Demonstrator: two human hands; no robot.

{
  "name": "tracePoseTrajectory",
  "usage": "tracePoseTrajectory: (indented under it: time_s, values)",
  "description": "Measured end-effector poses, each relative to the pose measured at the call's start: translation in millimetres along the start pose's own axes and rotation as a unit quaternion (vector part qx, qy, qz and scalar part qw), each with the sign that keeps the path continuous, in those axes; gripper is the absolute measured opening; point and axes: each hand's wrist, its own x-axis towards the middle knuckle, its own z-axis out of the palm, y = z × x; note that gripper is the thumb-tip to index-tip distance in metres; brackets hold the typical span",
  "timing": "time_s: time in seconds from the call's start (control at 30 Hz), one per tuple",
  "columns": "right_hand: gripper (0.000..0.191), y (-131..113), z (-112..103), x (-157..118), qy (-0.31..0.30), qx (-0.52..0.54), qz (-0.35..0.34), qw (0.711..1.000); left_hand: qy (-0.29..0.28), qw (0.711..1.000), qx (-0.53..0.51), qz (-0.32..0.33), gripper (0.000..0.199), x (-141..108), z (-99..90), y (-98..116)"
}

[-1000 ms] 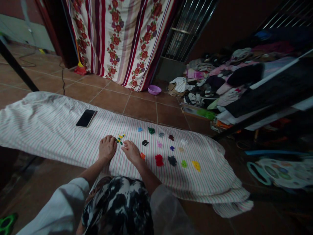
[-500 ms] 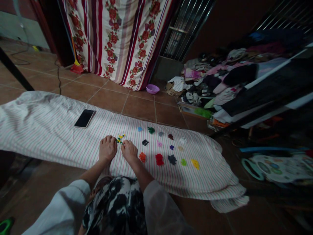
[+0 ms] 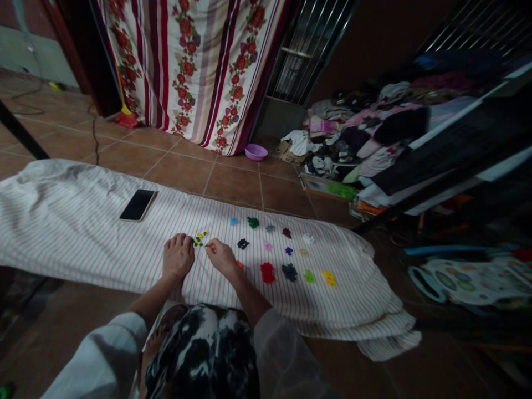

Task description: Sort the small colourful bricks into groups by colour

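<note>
On the striped cloth [image 3: 103, 244] lies a small cluster of yellow and green pieces [image 3: 200, 238]. My left hand [image 3: 178, 257] rests palm down just left of the cluster, its fingers slightly bent on the cloth. To the right of the cluster, my right hand [image 3: 221, 256] has thumb and forefinger pinched; a tiny dark bit shows at the tips, too small to name. Sorted heaps of small pieces spread beyond it: black [image 3: 243, 244], dark green [image 3: 252, 223], light blue [image 3: 234, 221], red [image 3: 268, 272] and others. Orange pieces [image 3: 240, 265] are partly hidden behind my right hand.
A phone [image 3: 138, 205] lies on the cloth at left. Yellow pieces [image 3: 330, 278] sit at the right end of the heaps. Past the cloth, a purple basin [image 3: 256, 152] stands on the tiled floor by a flowered curtain [image 3: 208, 72], with piled clothes [image 3: 366, 133] at right.
My right hand has drawn slightly away from the yellow and green cluster, now covering more of the orange heap. My left hand stays beside the cluster. The view has shifted a little.
</note>
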Motion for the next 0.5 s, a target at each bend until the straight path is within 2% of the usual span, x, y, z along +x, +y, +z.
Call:
tracePoseTrajectory:
  time_s: [0.1,0.23,0.5]
  values:
    - [0.013,14.2,-8.8,5.2,0.000,0.056,-0.015,0.998,-0.001,1.000,0.007,0.000,0.024,0.2,-0.2,0.6]
    - [0.014,42.6,-27.3,16.5,0.063,0.083,-0.004,0.995,-0.004,1.000,0.009,-0.001,0.023,0.4,-0.9,1.3]
    - [0.016,98.9,-84.7,38.0,0.209,-0.002,0.116,0.971,-0.002,1.000,0.002,0.002,0.023,0.6,0.1,1.4]
